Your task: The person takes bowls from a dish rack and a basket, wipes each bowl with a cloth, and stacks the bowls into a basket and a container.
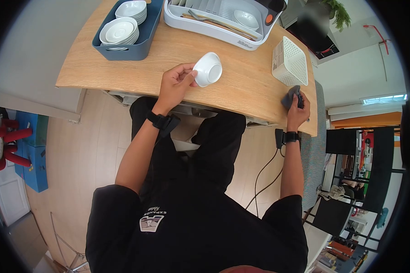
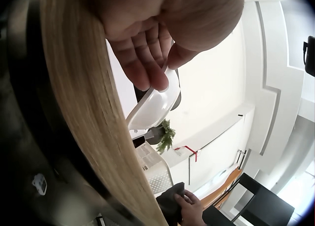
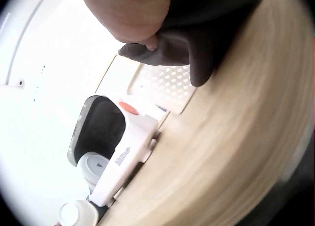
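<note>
My left hand (image 1: 174, 86) pinches the rim of a white bowl (image 1: 208, 70) between thumb and fingers, above the front part of the wooden table. The bowl is tilted on its side, its round foot facing right. In the left wrist view the thumb and fingertips close on the edge of the bowl (image 2: 156, 105). At the table's right front corner my right hand (image 1: 299, 110) grips a bunched dark grey cloth (image 1: 290, 98). The right wrist view shows the cloth (image 3: 182, 48) hanging in folds from the fingers, close over the tabletop.
A blue-grey bin (image 1: 127, 54) with stacked white bowls (image 1: 120, 32) stands at the back left. Behind the middle is a white dish rack (image 1: 214, 34) with chopsticks, cutlery and a bowl (image 1: 246, 20). A white perforated basket (image 1: 289, 61) stands near the right edge of the table (image 1: 241, 86).
</note>
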### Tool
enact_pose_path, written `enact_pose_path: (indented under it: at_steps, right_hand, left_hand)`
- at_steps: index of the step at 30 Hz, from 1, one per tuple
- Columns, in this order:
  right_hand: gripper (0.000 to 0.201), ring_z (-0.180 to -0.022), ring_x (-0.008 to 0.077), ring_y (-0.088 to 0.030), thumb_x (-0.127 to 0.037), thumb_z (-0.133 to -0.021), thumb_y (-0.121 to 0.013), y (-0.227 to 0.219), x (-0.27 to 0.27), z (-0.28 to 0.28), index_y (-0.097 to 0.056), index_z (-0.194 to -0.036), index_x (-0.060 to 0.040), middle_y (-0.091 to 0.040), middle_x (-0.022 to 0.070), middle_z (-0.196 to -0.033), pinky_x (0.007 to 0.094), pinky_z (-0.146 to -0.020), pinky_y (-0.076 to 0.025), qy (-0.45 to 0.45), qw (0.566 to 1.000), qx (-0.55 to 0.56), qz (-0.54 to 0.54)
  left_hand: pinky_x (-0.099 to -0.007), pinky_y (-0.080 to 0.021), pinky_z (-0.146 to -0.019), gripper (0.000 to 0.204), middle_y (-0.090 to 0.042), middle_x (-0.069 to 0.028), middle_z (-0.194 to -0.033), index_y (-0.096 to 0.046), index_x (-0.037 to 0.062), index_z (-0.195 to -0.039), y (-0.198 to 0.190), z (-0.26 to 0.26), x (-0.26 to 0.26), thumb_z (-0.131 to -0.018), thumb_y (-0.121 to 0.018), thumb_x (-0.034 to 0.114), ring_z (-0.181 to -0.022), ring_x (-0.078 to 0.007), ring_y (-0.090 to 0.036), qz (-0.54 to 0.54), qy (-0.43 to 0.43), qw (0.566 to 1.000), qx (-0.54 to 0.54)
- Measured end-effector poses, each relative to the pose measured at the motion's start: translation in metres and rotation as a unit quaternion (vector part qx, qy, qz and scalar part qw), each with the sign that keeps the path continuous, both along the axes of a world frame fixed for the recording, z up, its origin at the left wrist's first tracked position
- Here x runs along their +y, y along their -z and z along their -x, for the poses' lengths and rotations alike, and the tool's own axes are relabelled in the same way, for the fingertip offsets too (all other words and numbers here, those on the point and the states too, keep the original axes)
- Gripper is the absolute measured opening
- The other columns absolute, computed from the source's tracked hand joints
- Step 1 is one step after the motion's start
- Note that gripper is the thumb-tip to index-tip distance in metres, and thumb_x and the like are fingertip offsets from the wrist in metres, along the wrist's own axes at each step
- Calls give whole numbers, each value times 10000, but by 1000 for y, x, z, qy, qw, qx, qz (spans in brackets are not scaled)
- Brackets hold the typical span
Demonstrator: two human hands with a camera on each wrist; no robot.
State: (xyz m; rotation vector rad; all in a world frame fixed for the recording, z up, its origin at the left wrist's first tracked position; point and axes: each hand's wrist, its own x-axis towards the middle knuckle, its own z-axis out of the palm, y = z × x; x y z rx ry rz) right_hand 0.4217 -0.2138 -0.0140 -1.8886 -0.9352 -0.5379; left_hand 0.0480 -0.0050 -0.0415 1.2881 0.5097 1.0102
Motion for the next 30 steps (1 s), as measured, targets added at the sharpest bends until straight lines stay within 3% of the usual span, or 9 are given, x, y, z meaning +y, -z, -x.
enact_pose_path:
  at_steps: [4, 6, 7, 15, 17, 24, 26, 28, 30]
  right_hand:
    - [250, -1011, 244, -680, -14, -868, -723, -29, 44, 54, -722, -1118, -15, -722, 110, -1089, 335, -909, -517, -95, 995, 5, -32]
    - [245, -979, 240, -685, 12, -851, -724, -40, 65, 81, -733, -1093, -23, -719, 119, -1079, 334, -881, -525, -177, 983, -54, -24]
    - [245, -979, 240, -685, 12, -851, -724, -43, 75, 94, -733, -1093, -23, -719, 119, -1079, 334, -881, -525, -175, 983, -52, -25]
    - [295, -872, 207, -686, 44, -821, -712, -54, 124, 168, -765, -1079, -89, -702, 72, -1035, 286, -683, -558, -399, 915, -51, 35]
    - [305, -823, 209, -684, 47, -820, -705, -52, 130, 169, -767, -1083, -96, -699, 62, -1033, 305, -673, -565, -391, 917, -76, 30]
    - [283, -763, 182, -678, -7, -832, -730, -48, 136, 167, -775, -1088, -118, -709, 42, -1006, 277, -654, -547, -329, 944, 5, 35]
    - [276, -758, 187, -678, -26, -833, -740, -44, 132, 169, -776, -1090, -119, -712, 44, -1001, 277, -651, -543, -317, 948, 18, 34]
    - [266, -831, 220, -700, -41, -818, -762, -43, 132, 169, -776, -1080, -85, -722, 79, -995, 306, -740, -545, -314, 947, 31, 62]
    - [256, -821, 228, -697, -43, -811, -764, -40, 132, 172, -777, -1064, -85, -718, 80, -981, 308, -732, -542, -320, 944, 32, 75]
  left_hand:
    - [-258, -562, -803, 266, -737, -108, -1023, -660, -64, -1209, 3, -3, 0, -993, -652, 92, -863, -132, -700, -11, 5, 1000, -15]
    - [-266, -562, -816, 265, -738, -112, -1033, -660, -65, -1209, 1, -2, 0, -993, -651, 89, -878, -140, -705, -12, 4, 1000, 1]
    - [-274, -561, -829, 264, -738, -117, -1043, -660, -66, -1209, 0, -1, 0, -993, -650, 86, -894, -148, -710, -11, 0, 1000, 15]
    - [-264, -554, -817, 255, -738, -97, -1040, -662, -70, -1204, 4, -3, -1, -995, -641, 77, -888, -135, -702, -23, 3, 1000, 20]
    - [-263, -545, -819, 251, -733, -89, -1027, -660, -66, -1204, 3, -1, 0, -1003, -630, 80, -874, -123, -686, -37, 11, 999, 27]
    - [-271, -542, -843, 272, -724, -86, -1042, -633, -66, -1236, 3, 1, 7, -1021, -601, 98, -858, -115, -666, -12, 19, 1000, 2]
    - [-312, -529, -908, 273, -716, -80, -1057, -616, -48, -1245, 5, 3, 10, -1027, -588, 116, -905, -129, -664, 19, 34, 999, -23]
    - [-321, -535, -908, 277, -712, -80, -1062, -607, -48, -1247, 5, 4, 11, -1028, -588, 122, -913, -129, -665, 44, 40, 997, -46]
    - [-330, -542, -907, 281, -707, -79, -1066, -597, -48, -1249, 2, 3, 15, -1029, -588, 128, -921, -129, -665, 64, 42, 994, -73]
